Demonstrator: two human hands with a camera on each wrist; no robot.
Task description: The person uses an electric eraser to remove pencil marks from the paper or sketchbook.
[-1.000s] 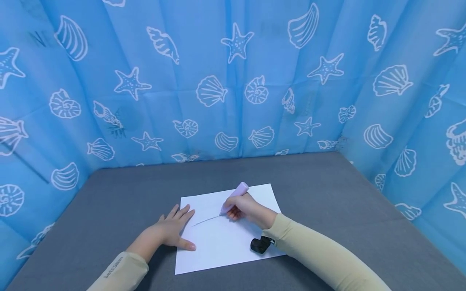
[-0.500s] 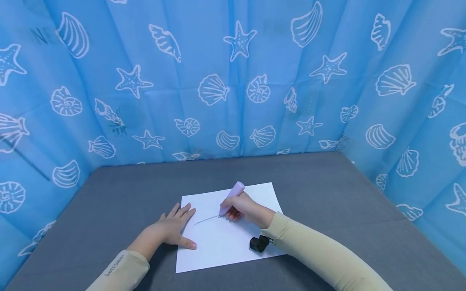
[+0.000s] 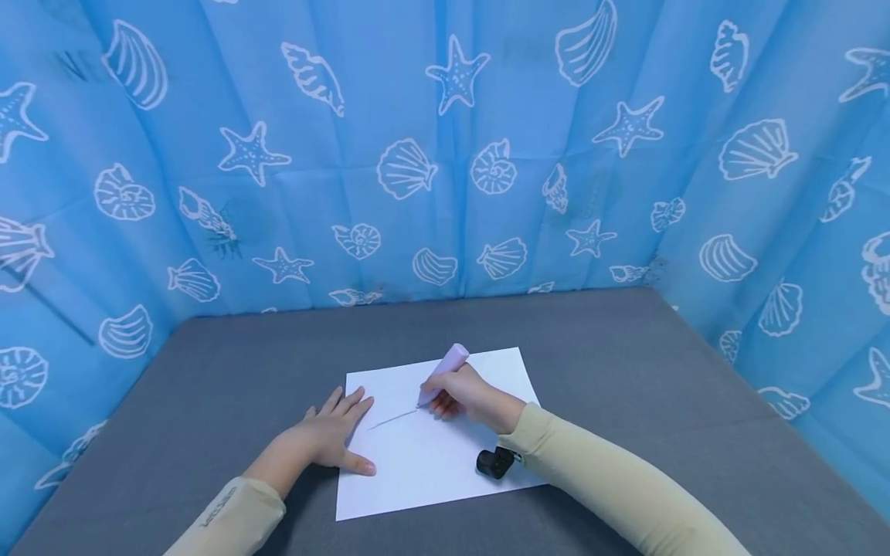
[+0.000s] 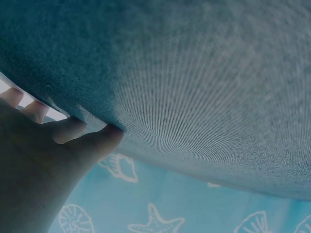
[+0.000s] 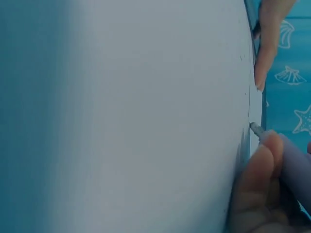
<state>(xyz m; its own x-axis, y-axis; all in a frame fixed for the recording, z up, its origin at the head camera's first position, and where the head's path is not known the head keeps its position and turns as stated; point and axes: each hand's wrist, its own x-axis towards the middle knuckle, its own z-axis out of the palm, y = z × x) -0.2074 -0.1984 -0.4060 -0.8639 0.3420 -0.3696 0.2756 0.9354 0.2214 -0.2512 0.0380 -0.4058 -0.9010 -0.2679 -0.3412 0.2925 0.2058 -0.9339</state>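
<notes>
A sheet of white paper lies on the grey cloth, with a thin dark line drawn across its left half. My right hand grips a thick lavender marker, tilted, its tip at the line's right end. In the right wrist view, thumb and fingers pinch the marker near its grey tip; whether the tip touches the paper I cannot tell. My left hand rests flat with spread fingers over the paper's left edge. In the left wrist view the left hand's fingertips touch the grey cloth.
A grey cloth-covered table surrounds the paper. Behind and beside it hangs a blue curtain printed with white shells and starfish. A small black device sits at the right wrist, over the paper.
The marker has shifted very slightly, its tip staying around the line's right end. The left hand keeps its place on the paper. The head view has tilted a little.
</notes>
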